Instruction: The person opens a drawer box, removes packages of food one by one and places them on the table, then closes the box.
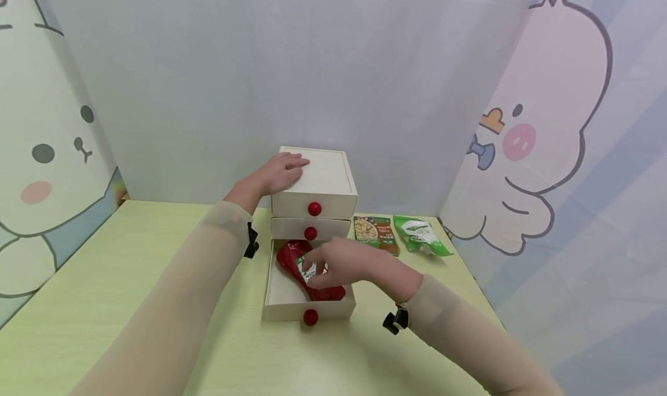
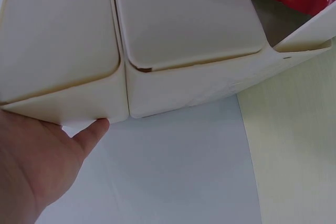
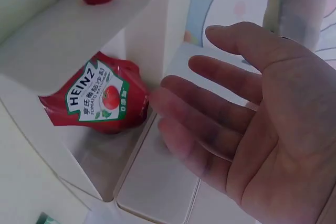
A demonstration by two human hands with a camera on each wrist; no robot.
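Observation:
A small white cabinet (image 1: 328, 173) with several stacked drawers stands on the table. Its bottom drawer (image 1: 281, 311) is pulled out, and inside lies a red Heinz ketchup pouch (image 1: 325, 294) with its label up. My left hand (image 1: 276, 175) rests on the top left of the cabinet; in the left wrist view its thumb lies along the cabinet's side. Over the drawer hovers my right hand (image 1: 346, 260), which partly covers the pouch in the head view. The right wrist view shows that hand (image 3: 278, 135) with fingers loosely bent and nothing in the palm.
A brown and green food packet (image 1: 376, 234) lies right of the cabinet, and a green and white bag (image 1: 419, 235) lies beyond it. Red round knobs (image 1: 314, 209) stick out from the drawer fronts. A printed curtain (image 1: 208, 95) closes off the table's back and sides.

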